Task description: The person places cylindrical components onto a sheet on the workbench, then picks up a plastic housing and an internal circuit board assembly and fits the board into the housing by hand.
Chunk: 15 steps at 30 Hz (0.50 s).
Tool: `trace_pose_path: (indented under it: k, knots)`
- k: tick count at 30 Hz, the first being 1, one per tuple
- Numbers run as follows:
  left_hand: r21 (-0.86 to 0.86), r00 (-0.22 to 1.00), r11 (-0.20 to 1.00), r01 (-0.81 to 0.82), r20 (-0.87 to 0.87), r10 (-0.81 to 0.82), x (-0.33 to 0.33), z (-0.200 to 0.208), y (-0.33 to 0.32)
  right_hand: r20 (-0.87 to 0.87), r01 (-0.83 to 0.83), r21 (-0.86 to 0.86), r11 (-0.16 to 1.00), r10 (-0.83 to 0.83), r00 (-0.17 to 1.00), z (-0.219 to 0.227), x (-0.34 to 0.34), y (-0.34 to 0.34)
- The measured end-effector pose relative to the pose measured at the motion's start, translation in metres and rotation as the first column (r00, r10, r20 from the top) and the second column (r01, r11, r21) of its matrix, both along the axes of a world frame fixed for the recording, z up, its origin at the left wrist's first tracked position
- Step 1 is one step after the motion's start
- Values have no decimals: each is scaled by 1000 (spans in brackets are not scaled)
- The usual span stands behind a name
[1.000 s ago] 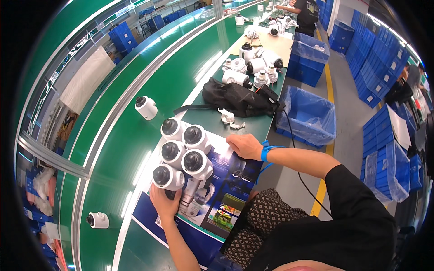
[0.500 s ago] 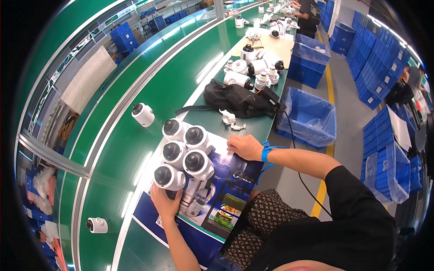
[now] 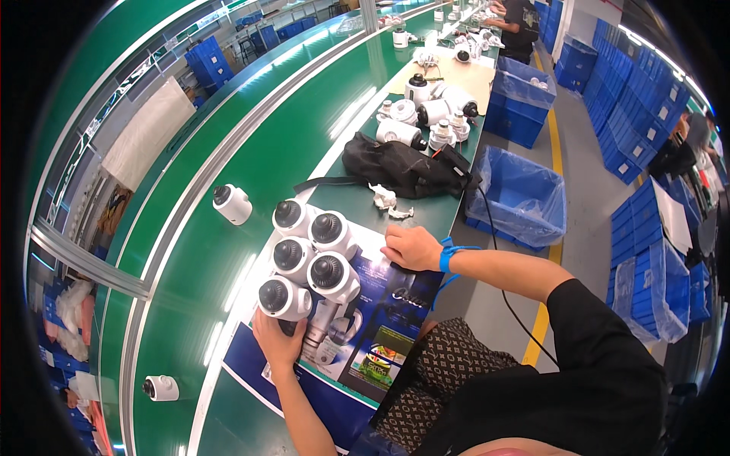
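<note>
Several white dome-type security cameras with black ribbed tops stand upright in a tight cluster on a printed sheet (image 3: 334, 372). My left hand (image 3: 278, 338) is closed around the lower side of the nearest security camera (image 3: 283, 299), with a dark part showing between thumb and fingers. Beyond it stand another camera (image 3: 333, 278) and, farther back, a third (image 3: 291, 217). On the sheet's far right corner rests my right hand (image 3: 413, 247), its fingers curled; what lies under them, if anything, is hidden. A blue band (image 3: 447, 257) circles the right wrist.
Two loose cameras lie on the green conveyor (image 3: 190, 304) at left. Past the sheet are a crumpled white scrap (image 3: 384, 199), a black bag (image 3: 403, 167) with a trailing cable, and more camera parts (image 3: 435, 114). Blue bins (image 3: 517, 197) line the right; another person works far off.
The two loose cameras on the conveyor have shifted toward the near end. My hands and the clustered cameras stay in place.
</note>
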<state>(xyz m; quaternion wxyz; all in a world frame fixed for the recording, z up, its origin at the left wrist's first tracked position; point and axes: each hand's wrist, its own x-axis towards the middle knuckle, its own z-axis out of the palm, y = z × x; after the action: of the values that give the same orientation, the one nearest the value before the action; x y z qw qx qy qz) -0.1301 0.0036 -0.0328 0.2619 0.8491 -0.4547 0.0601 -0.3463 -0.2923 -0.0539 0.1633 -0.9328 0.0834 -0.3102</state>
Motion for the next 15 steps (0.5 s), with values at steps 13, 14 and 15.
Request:
trace_pose_path:
  k: [13,14,15]
  knots:
    - [-3,1000,1000,2,-18,-2,-2,4,-1,-7,5,0,1000,-5,1000,2,0,1]
    - [-4,1000,1000,2,-18,-2,-1,3,-1,-15,15,-4,1000,-15,1000,3,0,2]
    - [-2,1000,1000,2,-21,-2,-1,3,-1,-22,25,-9,1000,-25,999,4,0,2]
